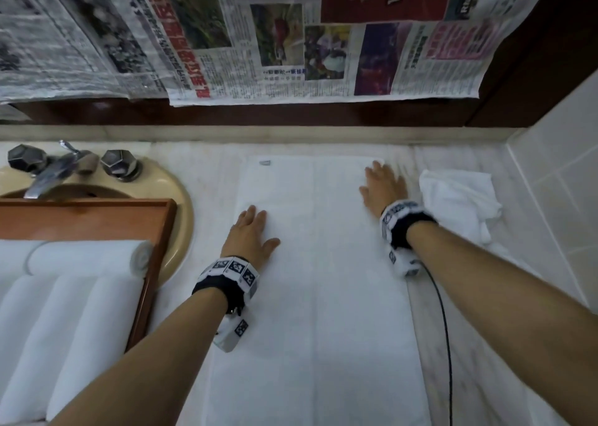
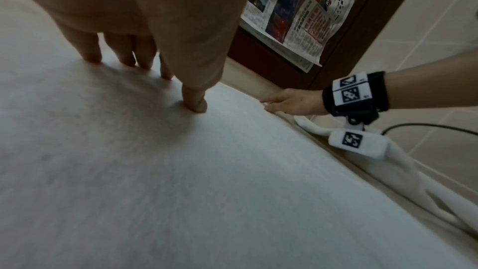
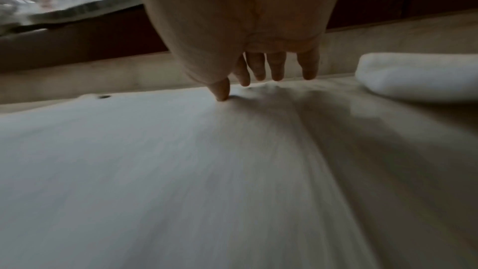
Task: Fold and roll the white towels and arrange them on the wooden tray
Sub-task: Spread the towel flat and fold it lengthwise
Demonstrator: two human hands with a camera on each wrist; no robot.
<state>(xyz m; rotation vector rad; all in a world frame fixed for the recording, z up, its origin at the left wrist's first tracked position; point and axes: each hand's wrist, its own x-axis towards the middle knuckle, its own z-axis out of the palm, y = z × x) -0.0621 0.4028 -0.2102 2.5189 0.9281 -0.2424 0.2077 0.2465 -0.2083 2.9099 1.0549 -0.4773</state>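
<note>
A long white towel lies flat on the marble counter, folded lengthwise. My left hand presses flat on its left side, fingers straight. My right hand lies flat near the towel's far right corner, fingers spread. A wooden tray at the left holds several rolled white towels. A crumpled white towel sits to the right of my right hand.
A beige sink with a chrome faucet lies under the tray's far end. Newspaper sheets hang on the dark wall behind. A tiled wall closes the right side. A black cable trails from my right wrist.
</note>
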